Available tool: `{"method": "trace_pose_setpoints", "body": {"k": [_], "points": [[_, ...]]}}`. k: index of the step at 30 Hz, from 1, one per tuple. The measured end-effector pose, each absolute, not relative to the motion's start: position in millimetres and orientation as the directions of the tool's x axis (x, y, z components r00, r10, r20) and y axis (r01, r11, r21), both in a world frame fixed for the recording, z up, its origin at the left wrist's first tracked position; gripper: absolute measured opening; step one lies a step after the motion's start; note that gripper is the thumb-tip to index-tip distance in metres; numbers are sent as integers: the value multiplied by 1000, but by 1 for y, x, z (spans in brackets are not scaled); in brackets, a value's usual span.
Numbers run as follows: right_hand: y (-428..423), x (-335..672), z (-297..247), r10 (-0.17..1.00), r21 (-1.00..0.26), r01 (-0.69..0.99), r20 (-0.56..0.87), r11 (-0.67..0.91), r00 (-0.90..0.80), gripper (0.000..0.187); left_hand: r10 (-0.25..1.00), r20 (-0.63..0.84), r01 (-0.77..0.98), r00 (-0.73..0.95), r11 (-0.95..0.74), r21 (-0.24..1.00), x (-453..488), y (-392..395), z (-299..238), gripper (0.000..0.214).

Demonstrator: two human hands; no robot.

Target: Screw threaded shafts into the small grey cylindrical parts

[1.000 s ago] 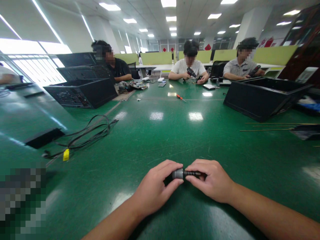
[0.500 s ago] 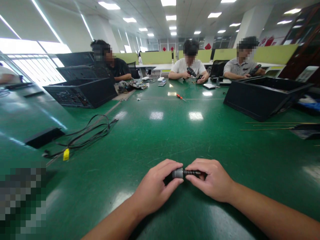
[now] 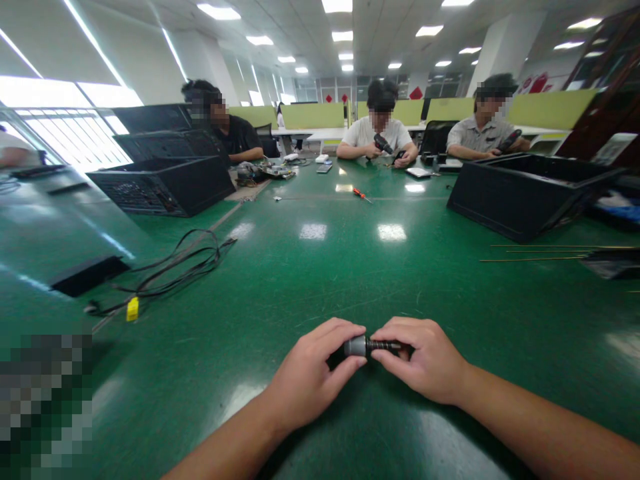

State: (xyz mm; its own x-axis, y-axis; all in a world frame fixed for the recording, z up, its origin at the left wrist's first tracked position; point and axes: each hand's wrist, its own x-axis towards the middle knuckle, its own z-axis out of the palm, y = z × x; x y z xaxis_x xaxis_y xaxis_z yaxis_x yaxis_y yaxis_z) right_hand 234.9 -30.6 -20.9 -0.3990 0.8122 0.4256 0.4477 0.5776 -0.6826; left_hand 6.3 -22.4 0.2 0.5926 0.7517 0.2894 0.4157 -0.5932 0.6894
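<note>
Both hands rest low at the near side of the green table, facing each other. My left hand (image 3: 320, 373) is closed, thumb and fingers round a short grey cylinder (image 3: 356, 345). A dark rod with spiral ridges (image 3: 384, 345) runs rightward from that cylinder, and I cannot tell whether it is a spring or a threaded shaft. My right hand (image 3: 425, 363) is closed too, its fingertips pinching the rod close to the cylinder. The rod's far end is partly hidden under the right palm.
Black cables (image 3: 175, 267) with a yellow tag (image 3: 133, 309) lie on the left near a black box (image 3: 90, 275). Black computer cases stand at left (image 3: 165, 187) and right (image 3: 530, 197). A red screwdriver (image 3: 361, 195) lies mid-table. Thin rods (image 3: 533, 259) lie rightward. Co-workers sit opposite.
</note>
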Motion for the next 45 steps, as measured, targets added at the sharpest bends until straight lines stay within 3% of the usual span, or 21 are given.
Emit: {"method": "trace_pose_setpoints", "body": {"k": [45], "points": [[-31, 238, -20, 813, -670, 467, 417, 577, -406, 10, 731, 341, 411, 591, -637, 652, 4, -20, 0, 30]]}}
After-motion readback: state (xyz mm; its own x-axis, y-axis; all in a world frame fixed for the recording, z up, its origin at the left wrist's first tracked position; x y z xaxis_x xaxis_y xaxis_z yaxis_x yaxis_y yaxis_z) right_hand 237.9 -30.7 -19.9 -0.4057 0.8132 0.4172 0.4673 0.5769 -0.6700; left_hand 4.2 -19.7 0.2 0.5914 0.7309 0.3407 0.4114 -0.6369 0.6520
